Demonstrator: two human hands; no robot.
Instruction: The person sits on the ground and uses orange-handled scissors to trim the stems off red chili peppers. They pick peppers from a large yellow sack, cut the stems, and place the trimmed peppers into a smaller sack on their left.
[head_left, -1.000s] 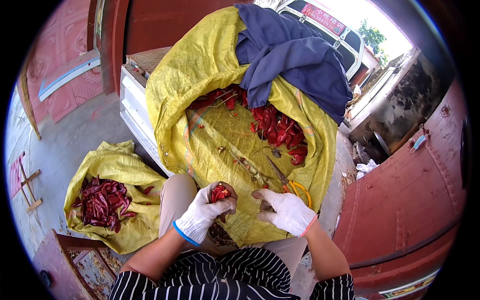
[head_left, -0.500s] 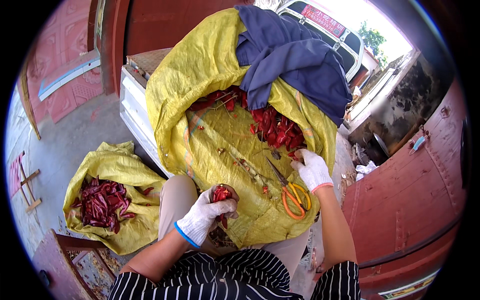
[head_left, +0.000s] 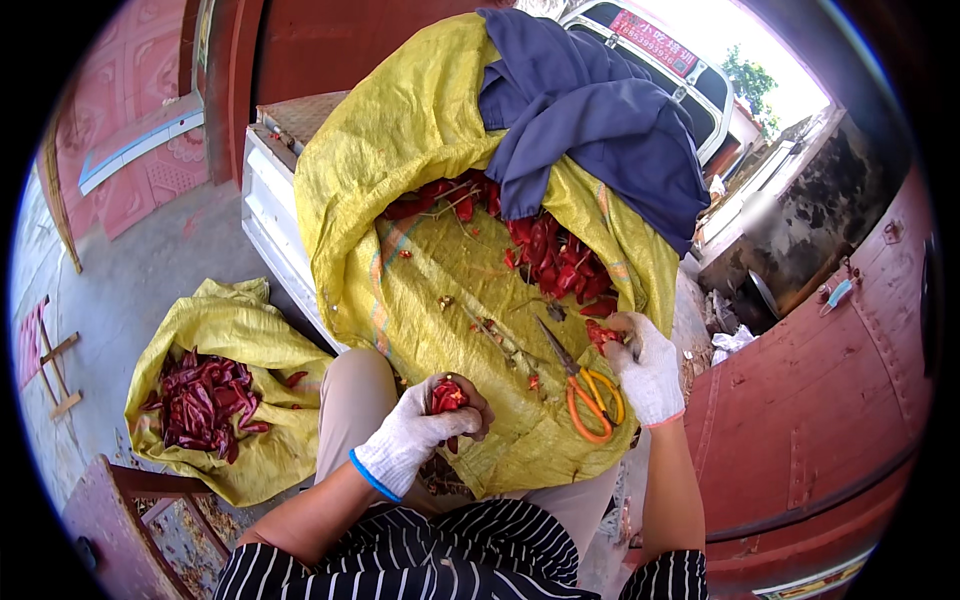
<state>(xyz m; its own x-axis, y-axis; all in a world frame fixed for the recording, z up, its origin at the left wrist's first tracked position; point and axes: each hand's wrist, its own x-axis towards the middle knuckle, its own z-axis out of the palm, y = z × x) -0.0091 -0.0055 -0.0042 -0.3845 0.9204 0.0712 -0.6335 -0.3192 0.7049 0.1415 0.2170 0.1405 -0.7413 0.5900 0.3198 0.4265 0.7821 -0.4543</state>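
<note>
My left hand (head_left: 418, 425), in a white work glove with a blue cuff, is closed round a small bunch of dried red chili peppers (head_left: 449, 397) above my lap. On the right, my gloved right hand (head_left: 646, 368) pinches a red chili pepper (head_left: 602, 334) over the yellow woven sack (head_left: 437, 280). Scissors with orange and yellow handles (head_left: 592, 403) lie on the sack just left of that hand, blades pointing up and left. More red peppers (head_left: 560, 262) are heaped inside the sack's mouth, with stem bits scattered on the fabric before them.
A dark blue cloth (head_left: 600, 130) drapes over the sack's far side. At left on the floor, a smaller yellow sack (head_left: 290, 450) holds a pile of dark red peppers (head_left: 205, 405). A wooden stool (head_left: 110, 500) stands at lower left, a red metal panel (head_left: 810, 400) at right.
My right hand has drawn back from the heap toward me and slightly right, now with a pepper in its fingers. The left hand stays nearly in place, turned slightly.
</note>
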